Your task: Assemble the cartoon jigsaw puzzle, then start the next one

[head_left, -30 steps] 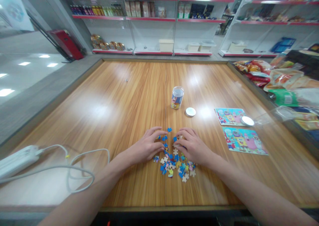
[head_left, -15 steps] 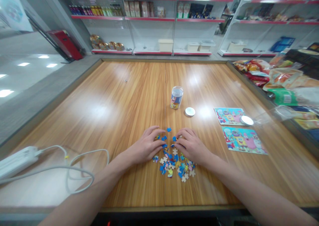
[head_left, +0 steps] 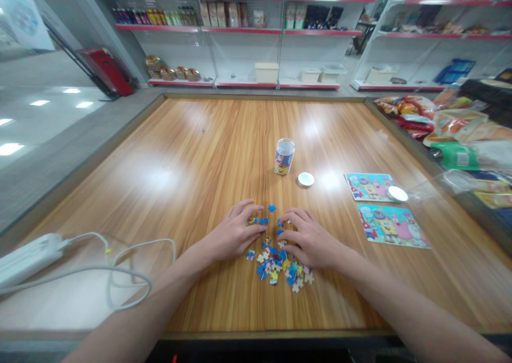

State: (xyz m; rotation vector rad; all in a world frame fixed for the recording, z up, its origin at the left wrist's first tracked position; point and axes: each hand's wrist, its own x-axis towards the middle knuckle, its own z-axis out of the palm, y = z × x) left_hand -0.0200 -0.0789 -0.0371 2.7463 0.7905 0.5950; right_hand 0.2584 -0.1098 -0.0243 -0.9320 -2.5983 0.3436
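Note:
Loose jigsaw puzzle pieces [head_left: 275,261], mostly blue with some yellow, pink and bare backs, lie in a pile on the wooden table. At the pile's left my left hand [head_left: 237,232] rests with its fingers apart, curved around a few pieces near its fingertips. My right hand [head_left: 311,238] mirrors it on the other side, fingers spread and touching pieces at the pile's edge. One blue piece [head_left: 272,208] lies by itself just beyond the hands. What lies under the palms is hidden.
A clear cartoon-printed canister [head_left: 284,158] stands beyond the hands, a white lid [head_left: 306,179] beside it. Two cartoon picture cards [head_left: 394,225] lie at the right, near another lid [head_left: 397,194] and a clear tube. A white power strip [head_left: 30,259] with cable is at the left.
My right fingers have spread and shifted slightly down over the pile's right edge. My left fingers have opened a little, and a few blue pieces between the hands have shifted.

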